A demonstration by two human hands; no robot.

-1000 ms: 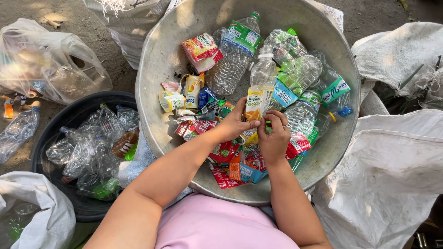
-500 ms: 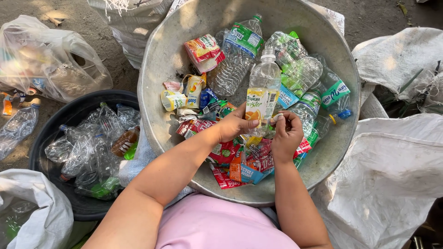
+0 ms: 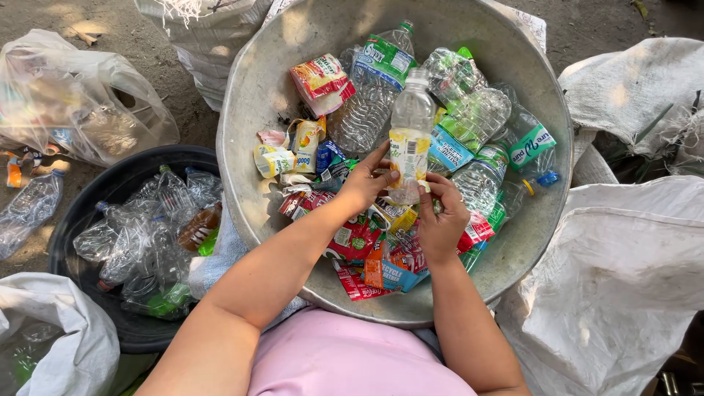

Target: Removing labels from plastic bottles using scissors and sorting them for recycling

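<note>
Both hands over a large round metal basin (image 3: 253, 95) full of plastic waste. Left hand (image 3: 364, 183) holds a clear plastic bottle (image 3: 411, 117) with a yellow label at its lower part, grip pinching the bottle, thumb laid across the label. Right hand (image 3: 442, 220) meets the bottle's base from the other side, fingertips pinching the lower edge of the label. Bottle stands nearly upright above the heap, cap end pointing away from the person.

In the basin: crushed clear bottles (image 3: 469, 110) with green and blue labels at the far side, red and orange wrappers (image 3: 359, 242) under the wrists, small yellow cartons (image 3: 275, 158) to the left.

Beside the basin, left: black tub (image 3: 88, 213) holding more crushed clear bottles. White sacks (image 3: 623, 271) to the right; clear plastic bag (image 3: 73, 95) at far left on the dirt ground.
</note>
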